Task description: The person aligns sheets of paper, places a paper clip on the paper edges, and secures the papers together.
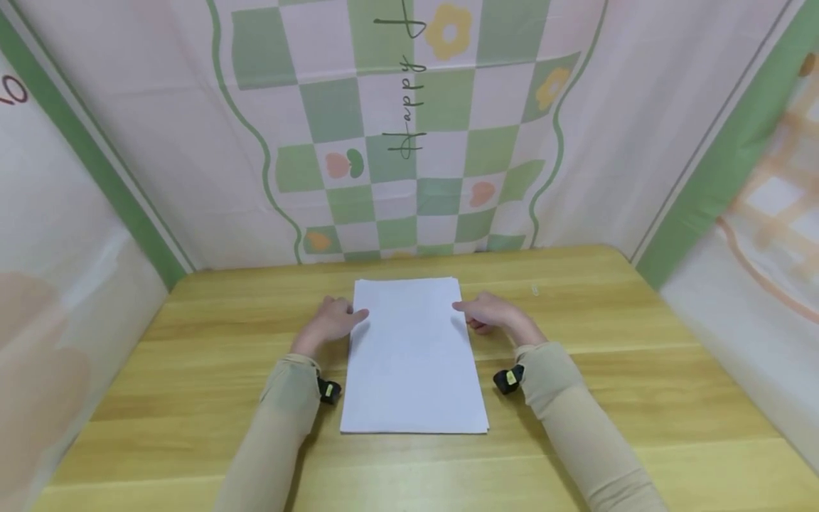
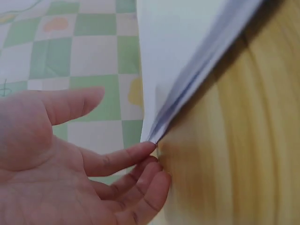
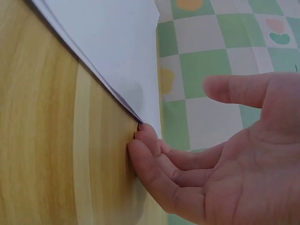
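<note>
A stack of white paper sheets (image 1: 412,363) lies flat on the wooden table, its long sides running away from me. At its left edge, toward the far end, is my left hand (image 1: 329,321); the left wrist view shows the index fingertip (image 2: 149,148) right at the sheets' edge, the thumb raised apart. My right hand (image 1: 494,313) is at the opposite edge, with bent fingers (image 3: 150,138) touching the table and the side of the stack. Its thumb (image 3: 229,89) also stands away from the paper. Neither hand grips the sheets.
The wooden table (image 1: 211,398) ends at a hanging checkered cloth (image 1: 441,156), with more cloth on both sides. A small pale mark or bit (image 1: 535,290) shows on the table beyond the right hand. Black wrist cameras (image 1: 508,380) sit on both sleeves, near the paper's sides.
</note>
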Demonstrator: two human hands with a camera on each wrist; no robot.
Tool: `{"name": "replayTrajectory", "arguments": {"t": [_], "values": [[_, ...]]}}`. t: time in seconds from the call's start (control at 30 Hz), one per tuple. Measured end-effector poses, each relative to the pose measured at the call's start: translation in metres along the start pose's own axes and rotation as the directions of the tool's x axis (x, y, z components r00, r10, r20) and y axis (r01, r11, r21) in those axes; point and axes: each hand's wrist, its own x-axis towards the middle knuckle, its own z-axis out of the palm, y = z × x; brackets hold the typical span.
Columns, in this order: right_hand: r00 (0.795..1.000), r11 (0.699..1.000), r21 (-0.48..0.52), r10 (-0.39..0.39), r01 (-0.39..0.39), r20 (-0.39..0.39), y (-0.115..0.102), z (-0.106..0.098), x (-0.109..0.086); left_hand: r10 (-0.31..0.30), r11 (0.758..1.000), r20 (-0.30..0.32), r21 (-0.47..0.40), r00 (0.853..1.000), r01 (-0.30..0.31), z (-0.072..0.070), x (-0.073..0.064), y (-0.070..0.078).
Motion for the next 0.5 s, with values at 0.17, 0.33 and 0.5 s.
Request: {"name": "replayTrajectory", "arguments": {"t": [0.17,0.33,0.5], "values": [[1.0,0.999,0.034,0.006,-0.006,0.016,-0.001,-0.0003,0.0015,-0.073,0.995,0.007,-0.073,0.997,0.073,0.0003,0.0004,0.0043],[0.997,0.992,0.095,0.078,-0.078,-0.002,-0.0035,-0.0003,0.0006,-0.12,0.986,-0.011,-0.118,0.993,0.118,0.0018,0.0023,0.0077],[0.993,0.989,0.098,0.114,-0.112,-0.021,-0.0049,-0.0008,0.0013,-0.134,0.982,-0.025,-0.141,0.991,0.129,0.005,0.0045,0.0106]]}}
